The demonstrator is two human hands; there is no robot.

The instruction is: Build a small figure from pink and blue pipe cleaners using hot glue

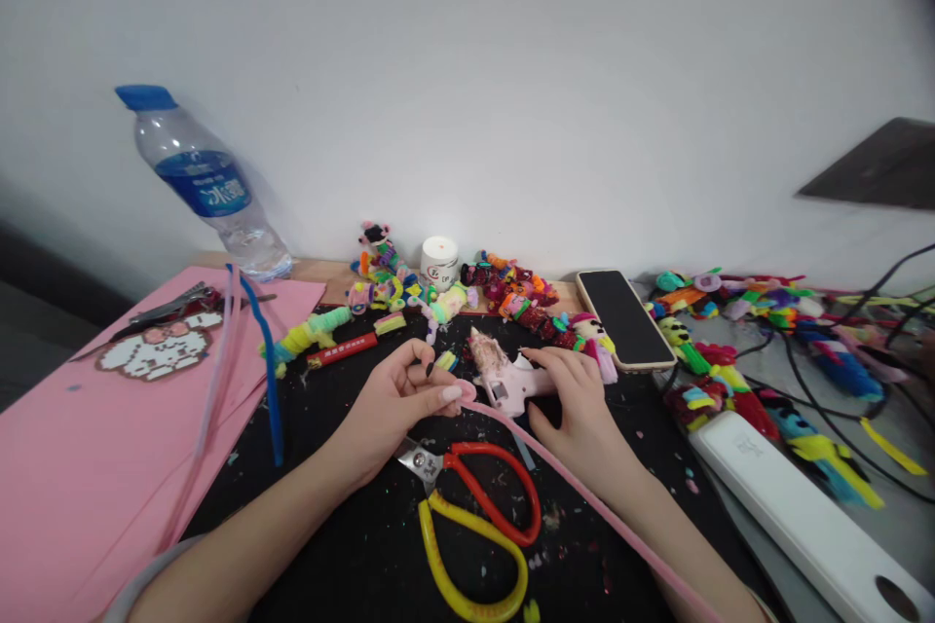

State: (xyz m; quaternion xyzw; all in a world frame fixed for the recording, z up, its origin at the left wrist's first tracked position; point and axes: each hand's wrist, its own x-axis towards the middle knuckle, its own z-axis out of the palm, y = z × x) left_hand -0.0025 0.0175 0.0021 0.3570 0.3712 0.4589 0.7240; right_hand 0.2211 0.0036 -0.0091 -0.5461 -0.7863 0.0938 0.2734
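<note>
Left fingers [436, 401] pinch pink strip [555, 467], right fingers [568, 367] hold glue gun [515, 386]

From the person's head, the camera looked forward and down, facing the wall [467, 88] at twelve o'clock and taking in, at close range, the left hand [401, 394] at seven and the right hand [580, 399] at five.

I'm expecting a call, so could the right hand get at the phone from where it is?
Probably yes: the right hand need only leave the glue gun, and the phone lies uncovered just beyond, though a small fuzzy doll is close by its left edge.
</note>
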